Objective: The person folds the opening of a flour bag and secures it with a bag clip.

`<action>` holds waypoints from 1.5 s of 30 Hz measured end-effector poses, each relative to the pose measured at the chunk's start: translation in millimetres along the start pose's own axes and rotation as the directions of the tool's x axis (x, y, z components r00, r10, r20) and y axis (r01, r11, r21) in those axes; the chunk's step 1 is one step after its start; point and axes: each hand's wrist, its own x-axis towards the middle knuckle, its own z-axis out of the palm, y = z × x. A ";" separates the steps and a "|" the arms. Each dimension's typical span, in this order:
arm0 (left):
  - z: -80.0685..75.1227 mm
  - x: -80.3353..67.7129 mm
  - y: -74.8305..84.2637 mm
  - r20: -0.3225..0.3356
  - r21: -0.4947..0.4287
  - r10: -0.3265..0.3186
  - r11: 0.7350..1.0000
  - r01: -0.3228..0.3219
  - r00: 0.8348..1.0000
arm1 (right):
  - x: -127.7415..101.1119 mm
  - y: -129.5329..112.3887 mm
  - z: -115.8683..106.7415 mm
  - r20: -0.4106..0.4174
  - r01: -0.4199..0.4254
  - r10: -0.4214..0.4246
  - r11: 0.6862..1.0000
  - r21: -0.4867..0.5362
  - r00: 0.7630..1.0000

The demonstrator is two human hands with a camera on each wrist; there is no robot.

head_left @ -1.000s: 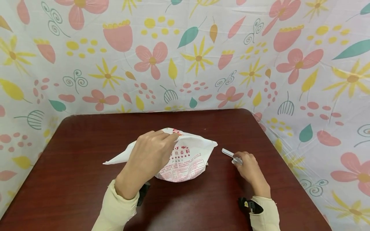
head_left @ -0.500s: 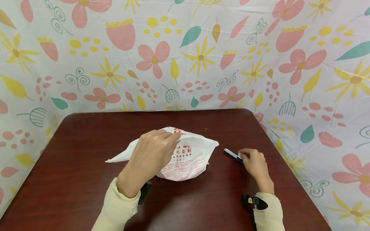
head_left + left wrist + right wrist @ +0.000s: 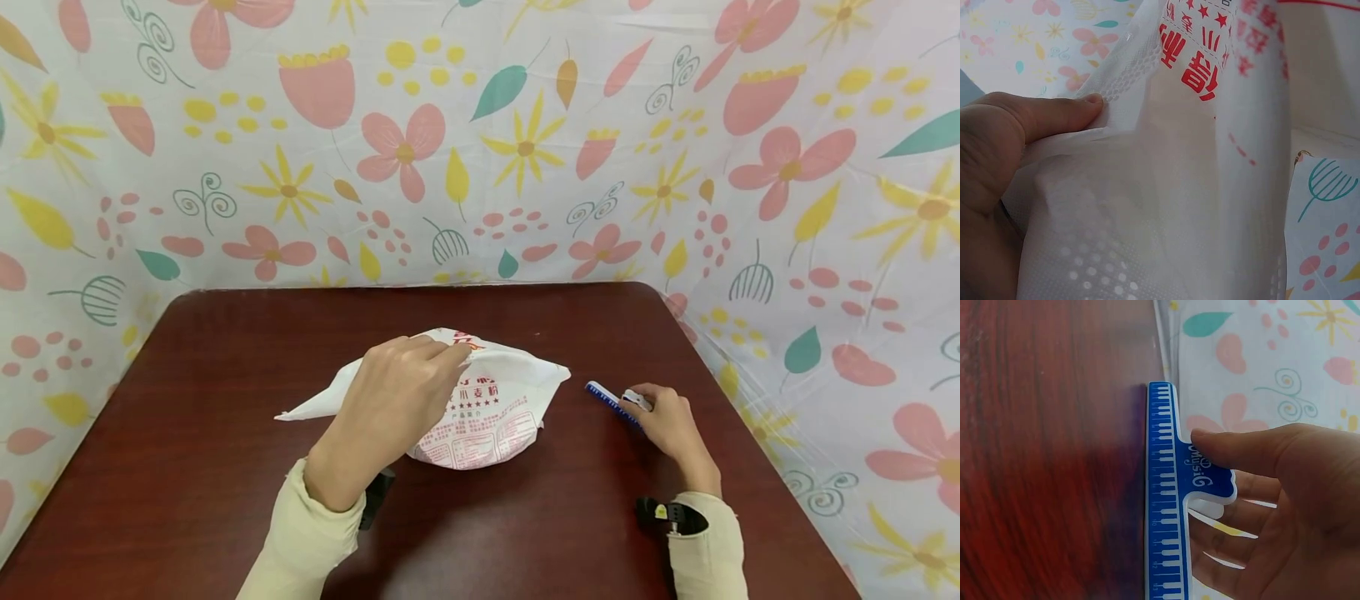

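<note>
A white flour bag (image 3: pixel 480 417) with red print stands on the table, its top folded over. My left hand (image 3: pixel 397 400) grips the bag's upper edge; in the left wrist view the thumb presses the white dotted material (image 3: pixel 1166 187). To the right of the bag, my right hand (image 3: pixel 667 421) pinches a blue sealing clip (image 3: pixel 615 402) by its handle. In the right wrist view the clip (image 3: pixel 1163 481) shows a piano-key pattern and the word "Music", with the thumb on its tab and the fingers behind.
The dark red-brown table (image 3: pixel 225 500) spreads beneath both hands. A floral curtain (image 3: pixel 480 167) hangs behind the table and along its sides. Dark camera straps (image 3: pixel 671 515) sit on the wrists.
My right hand has turned the clip so that its blue patterned face shows, and has shifted slightly right. My left hand keeps its grip on the bag.
</note>
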 end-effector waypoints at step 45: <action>0.1 -1.3 -0.1 -0.015 0.003 -0.003 1.000 0.003 1.000 | -34.3 -91.7 -61.4 -0.357 0.310 -0.301 0.950 -0.032 0.884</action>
